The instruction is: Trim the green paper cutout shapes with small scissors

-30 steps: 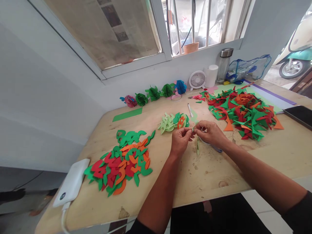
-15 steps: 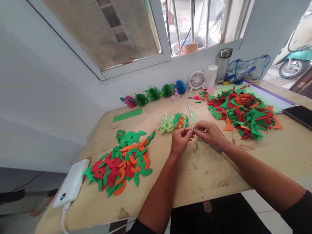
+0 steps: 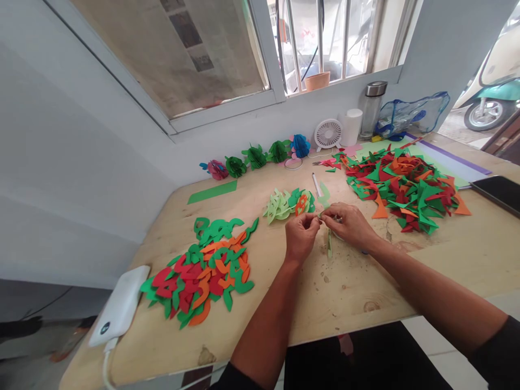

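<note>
5 colourful folded-paper figures (image 3: 256, 157) look done, 11 o'clock; loose red-orange-green paper cutouts (image 3: 194, 276) aren't, 8 o'clock. Left hand (image 3: 300, 236) and right hand (image 3: 352, 223) pinch some tiny greenish bit (image 3: 319, 215).

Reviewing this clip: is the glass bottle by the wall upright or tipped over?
Upright: the glass bottle stands on its base, its metal cap on top.
</note>
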A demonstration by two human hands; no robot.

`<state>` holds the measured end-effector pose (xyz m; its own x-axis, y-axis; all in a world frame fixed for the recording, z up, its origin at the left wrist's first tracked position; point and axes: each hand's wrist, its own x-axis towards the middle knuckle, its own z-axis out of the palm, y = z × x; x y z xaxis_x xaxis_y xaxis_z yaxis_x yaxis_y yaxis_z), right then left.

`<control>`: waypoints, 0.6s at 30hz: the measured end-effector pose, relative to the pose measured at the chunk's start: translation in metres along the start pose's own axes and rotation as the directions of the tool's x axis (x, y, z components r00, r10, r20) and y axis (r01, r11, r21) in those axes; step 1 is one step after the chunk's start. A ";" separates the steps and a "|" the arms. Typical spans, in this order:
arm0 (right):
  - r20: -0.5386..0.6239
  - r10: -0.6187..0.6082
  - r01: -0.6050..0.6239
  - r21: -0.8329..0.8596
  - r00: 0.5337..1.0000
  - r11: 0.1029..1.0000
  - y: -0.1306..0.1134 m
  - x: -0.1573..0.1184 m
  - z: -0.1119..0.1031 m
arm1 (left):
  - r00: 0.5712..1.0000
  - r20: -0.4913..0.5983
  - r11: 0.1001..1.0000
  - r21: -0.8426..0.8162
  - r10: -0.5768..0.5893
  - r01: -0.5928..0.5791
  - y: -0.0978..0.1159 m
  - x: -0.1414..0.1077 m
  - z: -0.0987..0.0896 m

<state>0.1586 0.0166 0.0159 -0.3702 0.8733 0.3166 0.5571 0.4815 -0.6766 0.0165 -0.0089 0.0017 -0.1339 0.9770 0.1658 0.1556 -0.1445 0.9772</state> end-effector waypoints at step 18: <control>-0.141 0.248 -0.200 0.285 0.958 0.937 0.003 0.004 -0.004 | 0.984 -0.030 0.965 -0.203 -0.175 0.166 0.005 0.002 -0.001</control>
<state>0.1615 0.0221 0.0180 -0.1119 0.9669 0.2295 0.3842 0.2551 -0.8873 0.0162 -0.0079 0.0070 -0.1889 0.9820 -0.0042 -0.0708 -0.0093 0.9974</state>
